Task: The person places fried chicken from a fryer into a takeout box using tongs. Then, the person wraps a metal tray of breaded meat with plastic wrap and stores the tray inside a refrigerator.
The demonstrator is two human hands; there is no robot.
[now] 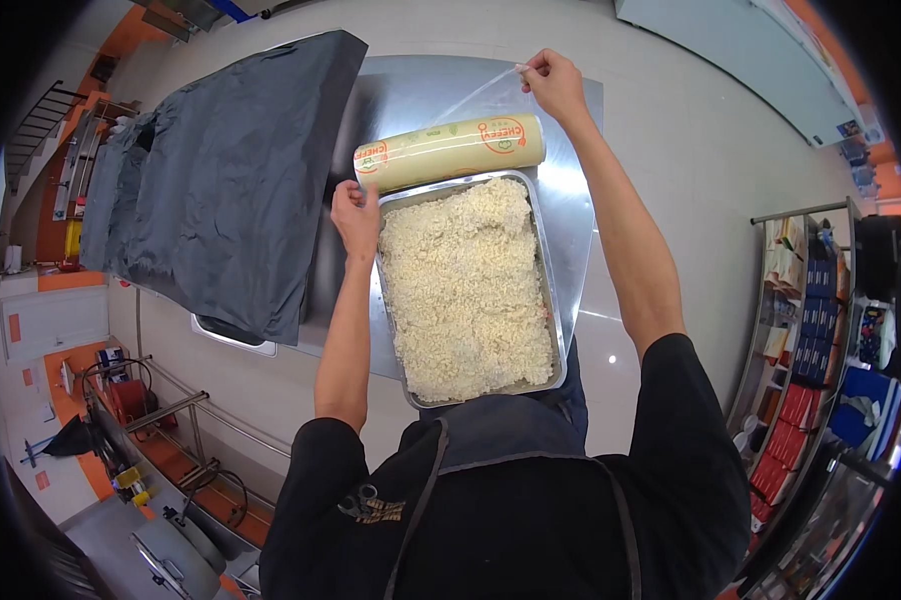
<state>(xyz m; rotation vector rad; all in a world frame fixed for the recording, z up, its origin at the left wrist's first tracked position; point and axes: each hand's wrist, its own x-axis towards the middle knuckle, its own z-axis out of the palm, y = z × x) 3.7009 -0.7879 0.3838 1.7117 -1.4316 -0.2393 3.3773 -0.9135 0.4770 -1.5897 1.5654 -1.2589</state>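
A roll of cling film (451,152) with a printed label lies across the steel table, just beyond a metal tray (559,345). The tray is filled with a pale, crumbly, grain-like food (471,290). Beyond the roll's right end, my right hand (554,85) pinches the edge of a clear film sheet (491,95), which stretches up from the roll. My left hand (356,218) is beside the roll's left end and the tray's far left corner. Its fingers are curled together; whatever they pinch, if anything, cannot be made out.
The steel table (401,85) carries the roll and tray. To the left, a dark grey plastic cover (221,180) drapes over something bulky. A shelf rack (806,320) with packages stands at the right. Tiled floor (691,150) surrounds the table.
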